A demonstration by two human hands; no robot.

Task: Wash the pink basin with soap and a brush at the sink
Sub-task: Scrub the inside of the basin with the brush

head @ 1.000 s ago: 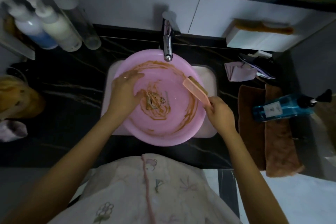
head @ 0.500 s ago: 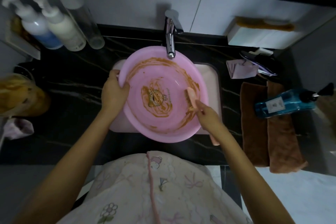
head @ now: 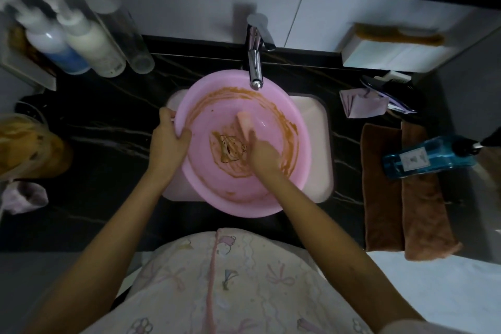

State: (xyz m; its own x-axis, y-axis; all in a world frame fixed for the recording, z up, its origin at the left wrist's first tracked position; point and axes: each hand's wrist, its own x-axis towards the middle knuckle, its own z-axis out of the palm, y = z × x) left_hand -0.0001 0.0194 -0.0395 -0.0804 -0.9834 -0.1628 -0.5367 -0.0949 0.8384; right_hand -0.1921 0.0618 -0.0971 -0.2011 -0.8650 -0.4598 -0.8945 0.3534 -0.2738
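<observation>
Far out from the left hand, three bottles stand side by side at the back of the dark surface: a white and blue bottle, a cream bottle and a clear bottle. Nearer, at the left edge, sit a yellow-brown lump and a pale pink cloth. Out past the right hand, a blue bottle lies across two brown towels. Behind them are a folded pink cloth, a dark comb, and a white box with a brown comb on top.
</observation>
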